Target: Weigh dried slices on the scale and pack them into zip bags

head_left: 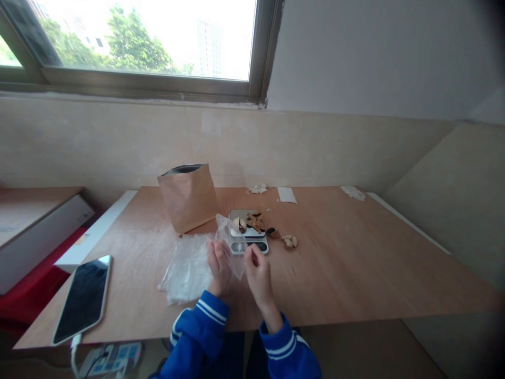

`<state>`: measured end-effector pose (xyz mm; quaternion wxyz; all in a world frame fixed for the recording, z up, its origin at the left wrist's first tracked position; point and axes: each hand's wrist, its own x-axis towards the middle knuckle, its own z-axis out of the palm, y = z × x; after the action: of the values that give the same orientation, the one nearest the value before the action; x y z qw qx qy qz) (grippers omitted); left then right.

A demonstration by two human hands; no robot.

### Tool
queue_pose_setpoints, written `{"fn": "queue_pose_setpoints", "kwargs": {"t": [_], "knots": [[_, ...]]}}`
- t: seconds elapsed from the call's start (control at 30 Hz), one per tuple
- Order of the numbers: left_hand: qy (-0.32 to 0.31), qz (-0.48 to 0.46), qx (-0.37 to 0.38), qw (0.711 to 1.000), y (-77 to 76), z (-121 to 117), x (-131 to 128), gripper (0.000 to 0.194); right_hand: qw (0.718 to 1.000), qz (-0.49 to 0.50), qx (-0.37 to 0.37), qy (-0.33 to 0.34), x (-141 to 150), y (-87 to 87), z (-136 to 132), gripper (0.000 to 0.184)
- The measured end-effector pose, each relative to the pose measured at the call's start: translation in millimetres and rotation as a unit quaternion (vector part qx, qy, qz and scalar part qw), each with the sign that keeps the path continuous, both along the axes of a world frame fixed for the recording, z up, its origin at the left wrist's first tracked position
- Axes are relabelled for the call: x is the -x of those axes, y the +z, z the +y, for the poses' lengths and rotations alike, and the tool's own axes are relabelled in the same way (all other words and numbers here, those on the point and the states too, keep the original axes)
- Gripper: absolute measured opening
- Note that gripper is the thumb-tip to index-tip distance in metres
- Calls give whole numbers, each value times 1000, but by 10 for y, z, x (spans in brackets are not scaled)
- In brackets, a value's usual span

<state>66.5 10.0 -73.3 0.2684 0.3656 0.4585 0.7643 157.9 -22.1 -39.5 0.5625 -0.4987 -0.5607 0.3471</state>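
My left hand (pixel 219 266) and my right hand (pixel 258 273) are both pinched on a small clear plastic bag (pixel 232 247), held upright between them just above the wooden table (pixel 355 263). Right behind the bag stands a small kitchen scale (pixel 248 245) with brown shell pieces and a nut (pixel 250 222) on its platform. More nut pieces (pixel 290 241) lie on the table just right of the scale. A pile of clear plastic bags (pixel 187 271) lies under and left of my left hand.
A brown paper bag (pixel 189 197) stands open behind the plastic pile. A smartphone (pixel 83 297) on a cable lies at the table's front left. Paper scraps (pixel 286 194) lie along the back edge by the wall. A white box (pixel 39 237) sits to the left.
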Motion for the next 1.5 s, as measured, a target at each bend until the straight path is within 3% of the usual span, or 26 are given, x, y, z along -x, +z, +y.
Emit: {"fn": "queue_pose_setpoints", "kwargs": {"t": [0.13,0.27,0.4,0.47,0.57,0.63,0.73,0.9,1.17,1.27,1.4,1.5], "knots": [[59,5,15,998,26,81,136,45,998,2,-13,-58,-147,64,189,37],[104,20,29,994,153,123,296,41,995,-18,-21,-94,-186,119,288,37],[149,51,5,987,316,188,470,40,994,-72,-6,77,-155,115,356,36],[135,79,0,988,307,239,551,42,986,-115,-25,118,-167,85,405,32],[91,84,17,992,155,309,618,43,977,-189,-94,7,-236,-13,514,22],[90,40,20,995,30,336,622,42,964,-228,-121,-60,-302,-110,604,23],[105,-32,17,994,-80,343,596,42,951,-271,-128,-80,-396,-264,735,29],[94,-56,13,994,-82,326,568,44,928,-335,-109,-121,-454,-419,870,26],[78,-3,6,997,-120,347,589,43,894,-378,-80,-229,-416,-474,931,20],[86,6,15,996,-126,346,596,43,899,-355,-76,-243,-441,-380,882,21],[104,25,27,994,-120,352,612,42,933,-250,-87,-246,-368,-13,701,27],[111,34,34,993,-128,364,626,42,978,-133,-96,-130,-117,303,555,38]]}}
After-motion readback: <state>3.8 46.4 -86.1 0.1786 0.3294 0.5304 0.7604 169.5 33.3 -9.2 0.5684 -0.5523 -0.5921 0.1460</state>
